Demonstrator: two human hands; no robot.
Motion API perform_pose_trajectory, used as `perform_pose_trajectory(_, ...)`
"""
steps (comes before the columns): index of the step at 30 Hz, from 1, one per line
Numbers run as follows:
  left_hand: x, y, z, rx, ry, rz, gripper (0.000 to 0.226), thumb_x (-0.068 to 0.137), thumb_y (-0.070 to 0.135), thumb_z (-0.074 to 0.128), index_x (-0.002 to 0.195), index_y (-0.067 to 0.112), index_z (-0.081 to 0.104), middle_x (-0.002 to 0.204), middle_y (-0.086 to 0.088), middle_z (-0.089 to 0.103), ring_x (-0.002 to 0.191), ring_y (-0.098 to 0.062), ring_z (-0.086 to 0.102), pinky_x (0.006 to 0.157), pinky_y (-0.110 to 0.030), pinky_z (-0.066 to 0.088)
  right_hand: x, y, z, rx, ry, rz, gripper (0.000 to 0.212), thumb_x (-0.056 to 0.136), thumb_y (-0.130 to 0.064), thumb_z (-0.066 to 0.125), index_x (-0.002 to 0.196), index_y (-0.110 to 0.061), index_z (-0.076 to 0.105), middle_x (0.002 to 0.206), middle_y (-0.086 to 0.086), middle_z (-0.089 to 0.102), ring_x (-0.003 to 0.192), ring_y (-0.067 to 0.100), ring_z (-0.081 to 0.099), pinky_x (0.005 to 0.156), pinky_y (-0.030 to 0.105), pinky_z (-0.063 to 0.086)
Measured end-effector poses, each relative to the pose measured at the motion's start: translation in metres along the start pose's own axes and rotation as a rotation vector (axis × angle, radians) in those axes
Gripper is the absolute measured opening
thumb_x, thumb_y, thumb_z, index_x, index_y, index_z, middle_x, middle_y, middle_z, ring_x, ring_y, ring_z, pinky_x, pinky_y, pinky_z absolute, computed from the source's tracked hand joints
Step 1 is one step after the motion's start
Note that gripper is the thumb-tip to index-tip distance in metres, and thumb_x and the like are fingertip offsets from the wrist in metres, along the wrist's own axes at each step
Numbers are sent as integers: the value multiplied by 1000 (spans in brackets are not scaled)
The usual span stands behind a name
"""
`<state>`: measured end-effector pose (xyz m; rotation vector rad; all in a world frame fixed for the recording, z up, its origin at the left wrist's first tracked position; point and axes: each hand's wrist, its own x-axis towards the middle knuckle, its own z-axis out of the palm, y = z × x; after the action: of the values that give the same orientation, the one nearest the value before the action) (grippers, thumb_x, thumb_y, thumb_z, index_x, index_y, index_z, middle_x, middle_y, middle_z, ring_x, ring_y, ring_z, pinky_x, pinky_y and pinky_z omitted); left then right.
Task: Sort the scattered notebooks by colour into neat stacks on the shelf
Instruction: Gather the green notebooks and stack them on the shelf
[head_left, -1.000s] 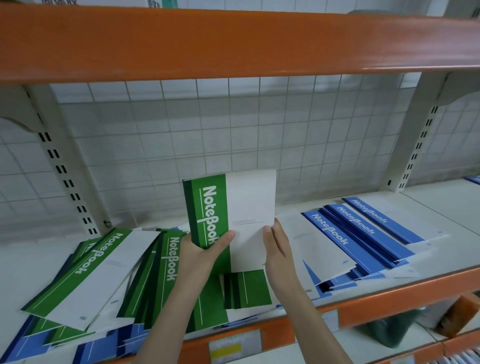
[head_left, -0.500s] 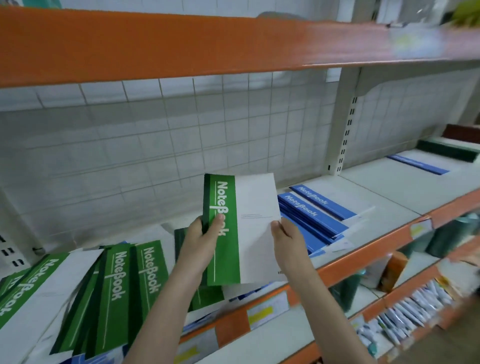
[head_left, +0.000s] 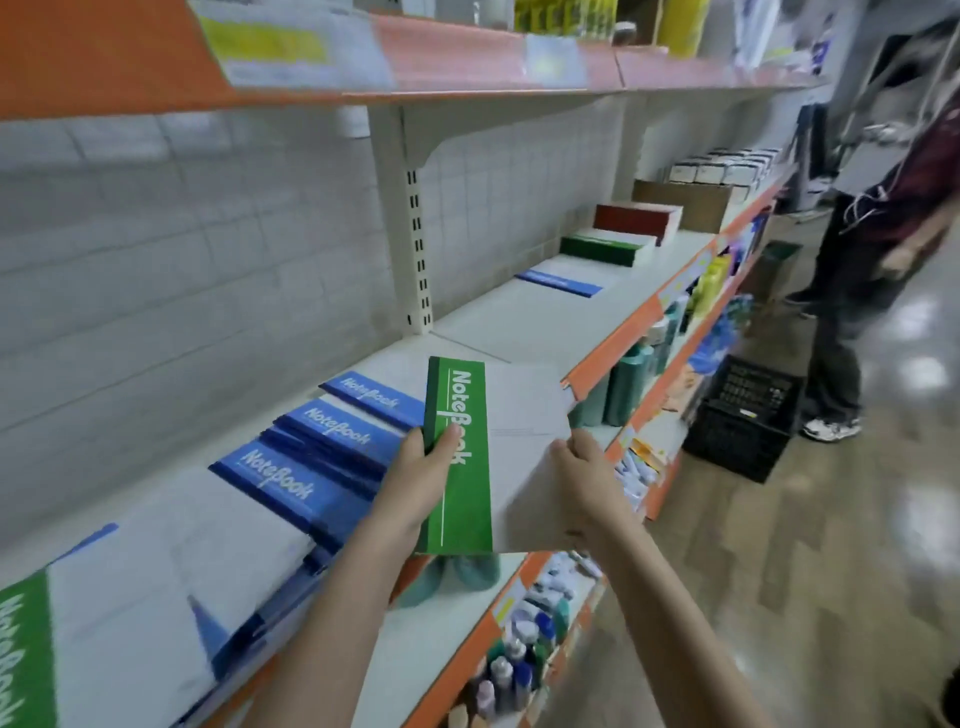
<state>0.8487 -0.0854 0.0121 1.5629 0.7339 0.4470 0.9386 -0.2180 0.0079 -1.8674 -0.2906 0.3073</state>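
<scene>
Green-spined notebook (head_left: 460, 457) sits gripped between my left hand (head_left: 421, 478) and right hand (head_left: 584, 480), above the shelf (head_left: 519, 322) edge. Neat blue (head_left: 563, 278), green (head_left: 605, 247) and red stacks (head_left: 636, 218) wait at one o'clock. Scattered blue notebooks (head_left: 322, 452) remain at nine o'clock, so I judge much is left.

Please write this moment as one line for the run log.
phase: carrying | held: green notebook, in left hand and right hand | target: green stack further right on shelf | placed: no
</scene>
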Motion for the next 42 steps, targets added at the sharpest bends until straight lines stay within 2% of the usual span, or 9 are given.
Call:
perform_pose_trajectory(5, 28, 10, 112, -11, -175, -18, 22, 98, 28, 50, 110, 12, 60, 99, -10, 70, 81, -20, 69, 64, -28, 57, 41, 30, -90, -95, 145, 58, 27, 97, -15, 34, 70, -14, 29, 69, 2, 35, 60, 14, 33, 54, 31, 25)
perform_pose_trajectory(9, 42, 16, 187, -4, -308, 8, 21, 99, 27, 49, 113, 16, 60, 98, -5, 69, 81, -16, 68, 62, -25, 55, 63, 52, -151, -148, 254, 67, 32, 97, -13, 34, 66, -17, 27, 69, -1, 34, 67, 17, 36, 52, 31, 21)
perform_pose_trajectory(12, 48, 16, 235, 10, -396, -19, 31, 98, 32, 49, 120, 12, 57, 109, -10, 67, 94, -25, 67, 79, -37, 56, 73, 69, -189, -98, 323, 119, 30, 96, -15, 33, 66, -20, 28, 68, -4, 34, 59, 10, 33, 48, 26, 23)
perform_pose_trajectory(19, 64, 15, 318, 9, -529, -23, 29, 98, 26, 50, 122, 11, 57, 97, -3, 70, 73, -10, 69, 53, -21, 52, 99, 103, -251, -36, 400, 176, 26, 96, -16, 33, 71, -22, 35, 72, -5, 39, 63, 10, 37, 52, 26, 26)
perform_pose_trajectory(24, 93, 7, 370, 74, -602, -68, 31, 98, 28, 49, 123, 10, 55, 110, -11, 67, 94, -24, 66, 80, -37, 55, 131, 129, -277, 9, 430, 233, 27, 97, -17, 33, 70, -23, 35, 72, -7, 38, 63, 8, 36, 53, 27, 26)
perform_pose_trajectory(30, 158, 18, 425, 50, -643, -42, 26, 100, 23, 47, 120, 12, 59, 84, 4, 71, 68, -8, 69, 53, -20, 51, 218, 145, -311, -4, 360, 277, 18, 95, -19, 39, 78, -12, 42, 78, 1, 45, 68, 15, 40, 56, 27, 28)
perform_pose_trajectory(34, 214, 38, 460, 30, -641, -22, 26, 100, 23, 46, 121, 15, 59, 90, 6, 71, 69, -6, 70, 52, -19, 51, 289, 140, -324, 83, 388, 196, 26, 99, -32, 39, 81, -15, 46, 74, -4, 45, 65, 10, 40, 58, 28, 29)
perform_pose_trajectory(39, 274, 63, 505, 52, -651, 16, 32, 100, 26, 46, 130, 19, 54, 110, 0, 69, 93, -14, 68, 69, -27, 54, 362, 135, -341, 107, 410, 163, 20, 99, -22, 36, 100, -12, 53, 103, 3, 59, 96, 18, 53, 80, 31, 39)
perform_pose_trajectory(42, 300, 71, 530, 73, -659, 22, 32, 99, 29, 47, 128, 18, 55, 110, 1, 69, 89, -11, 69, 63, -23, 54, 392, 135, -356, 101, 439, 146, 19, 99, -19, 35, 102, -12, 53, 106, 3, 59, 98, 18, 54, 76, 28, 39)
